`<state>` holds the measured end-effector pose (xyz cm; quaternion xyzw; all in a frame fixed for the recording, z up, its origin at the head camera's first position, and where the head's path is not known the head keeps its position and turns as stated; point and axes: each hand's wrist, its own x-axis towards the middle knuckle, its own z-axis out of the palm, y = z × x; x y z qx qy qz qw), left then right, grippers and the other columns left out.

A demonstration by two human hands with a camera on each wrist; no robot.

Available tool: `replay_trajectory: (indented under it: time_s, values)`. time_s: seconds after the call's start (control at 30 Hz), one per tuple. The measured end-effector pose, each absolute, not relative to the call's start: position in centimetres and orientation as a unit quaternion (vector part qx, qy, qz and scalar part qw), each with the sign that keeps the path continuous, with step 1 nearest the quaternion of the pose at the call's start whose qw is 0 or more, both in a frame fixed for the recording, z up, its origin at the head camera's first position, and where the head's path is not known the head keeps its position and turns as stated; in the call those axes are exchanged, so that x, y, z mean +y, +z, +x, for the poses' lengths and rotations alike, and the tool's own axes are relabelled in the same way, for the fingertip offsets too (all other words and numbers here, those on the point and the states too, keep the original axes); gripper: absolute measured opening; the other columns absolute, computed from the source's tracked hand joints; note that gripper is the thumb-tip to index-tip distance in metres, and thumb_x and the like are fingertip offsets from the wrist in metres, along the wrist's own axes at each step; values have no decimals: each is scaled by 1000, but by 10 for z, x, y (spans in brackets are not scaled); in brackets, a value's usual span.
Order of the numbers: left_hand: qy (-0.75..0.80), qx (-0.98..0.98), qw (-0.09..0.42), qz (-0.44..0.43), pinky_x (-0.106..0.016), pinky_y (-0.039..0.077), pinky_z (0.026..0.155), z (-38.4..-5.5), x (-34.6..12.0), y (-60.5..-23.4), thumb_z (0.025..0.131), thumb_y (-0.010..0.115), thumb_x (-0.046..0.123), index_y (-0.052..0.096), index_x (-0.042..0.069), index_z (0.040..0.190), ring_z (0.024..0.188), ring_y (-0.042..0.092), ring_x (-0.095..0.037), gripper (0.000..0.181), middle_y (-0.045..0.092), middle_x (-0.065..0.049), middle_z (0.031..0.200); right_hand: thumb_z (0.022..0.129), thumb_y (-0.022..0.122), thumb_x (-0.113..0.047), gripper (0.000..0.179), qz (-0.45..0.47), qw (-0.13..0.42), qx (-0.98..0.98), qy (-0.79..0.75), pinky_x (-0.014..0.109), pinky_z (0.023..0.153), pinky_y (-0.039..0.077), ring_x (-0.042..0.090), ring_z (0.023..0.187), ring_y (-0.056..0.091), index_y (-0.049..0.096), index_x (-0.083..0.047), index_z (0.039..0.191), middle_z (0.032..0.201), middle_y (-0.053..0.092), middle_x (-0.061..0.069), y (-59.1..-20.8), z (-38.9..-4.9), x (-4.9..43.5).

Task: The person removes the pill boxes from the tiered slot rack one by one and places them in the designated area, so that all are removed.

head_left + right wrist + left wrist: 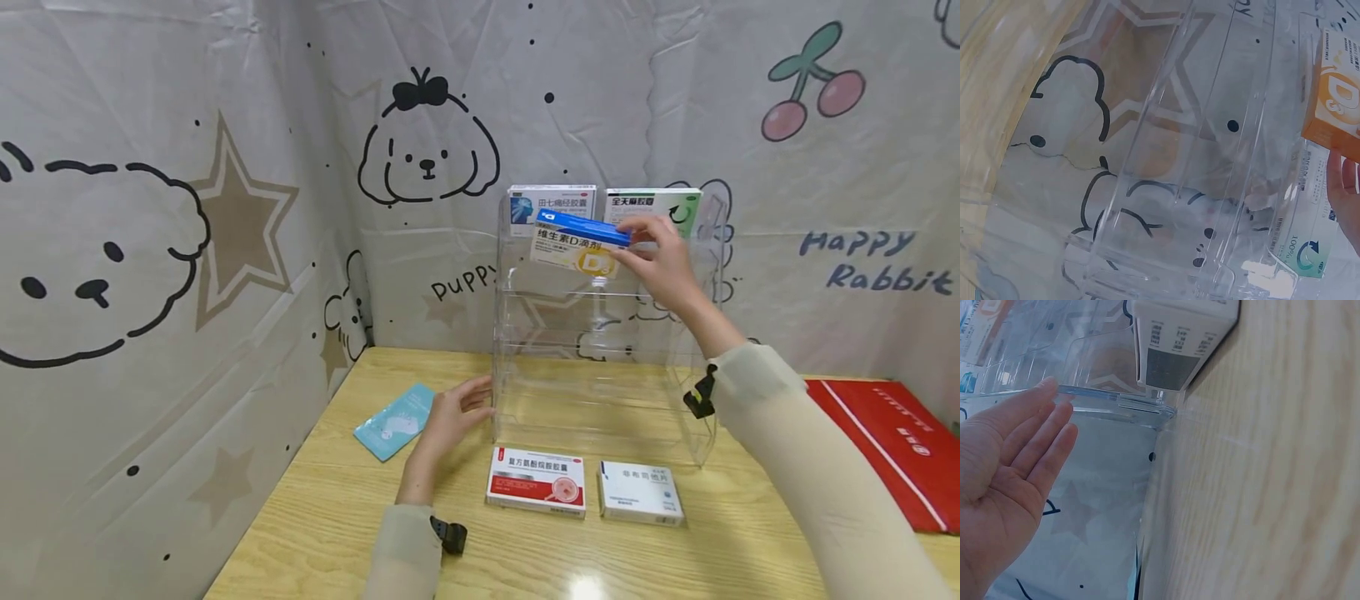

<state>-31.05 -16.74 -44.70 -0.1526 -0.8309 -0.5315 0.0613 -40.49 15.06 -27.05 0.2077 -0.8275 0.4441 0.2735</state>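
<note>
My right hand (663, 260) pinches the right end of a blue, white and yellow vitamin D drops box (573, 243) between thumb and fingers. The box tilts in front of the top tier of a clear acrylic display rack (497, 333). Behind it on that tier stand a white medicine box with a blue picture (522, 210) and a green-and-white medicine box (652, 202). My left hand (453, 415) is at the rack's left side, fingers extended; in the left wrist view its fingertips lie against the clear edge (1116, 400).
A red-and-white medicine box (536, 482) and a white medicine box (640, 493) lie on the wooden table (525, 558) before the rack. A light-blue packet (396, 422) lies to the left, a red flat item (885, 450) to the right. Printed cloth hangs behind.
</note>
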Motion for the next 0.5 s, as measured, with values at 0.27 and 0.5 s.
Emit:
replay_trajectory:
  time_s: [0.27,0.5]
  values:
    - [-529,-832,61,-152,-28,57,100,-311,-167,-447,87,70,2,55,5,138,120,64,-31,53,64,-19,130,92,68,-9,31,226,270,-816,458,-1,83,50,-3,99,49,60,-2,121,110,47,-1,-284,-381,160]
    - [-535,-830,60,-146,-29,57,100,-310,-167,-448,87,70,1,54,3,138,120,64,-32,53,64,-20,130,90,68,-4,31,261,254,-810,459,0,83,53,-3,98,52,59,0,119,109,48,2,-304,-359,165]
